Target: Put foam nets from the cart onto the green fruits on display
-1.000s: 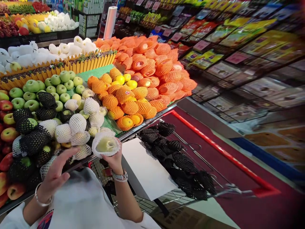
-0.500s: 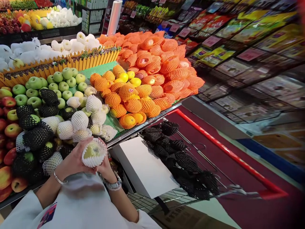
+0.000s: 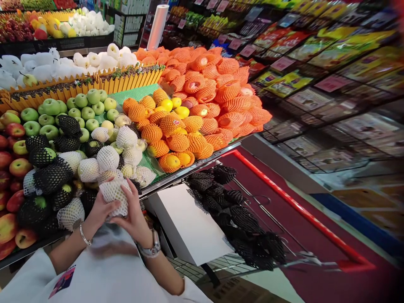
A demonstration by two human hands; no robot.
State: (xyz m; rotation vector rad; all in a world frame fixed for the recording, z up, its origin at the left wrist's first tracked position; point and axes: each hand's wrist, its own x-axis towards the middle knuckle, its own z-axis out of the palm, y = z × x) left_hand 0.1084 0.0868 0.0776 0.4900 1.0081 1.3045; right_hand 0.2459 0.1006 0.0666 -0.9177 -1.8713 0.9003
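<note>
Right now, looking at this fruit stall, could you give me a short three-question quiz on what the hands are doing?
1. True or false: both hands grip one white-netted fruit.
2. Which wrist wears the watch? A) left B) right
3. What fills the shopping cart?

Key
1. True: left hand and right hand wrap around it.
2. B; the left wrist has a bracelet.
3. Black foam nets beside a white board.

I'm in a supermarket's produce section: netted oranges and green apples heaped on a display stand, a shopping cart alongside, price-tagged shelves beyond.
</note>
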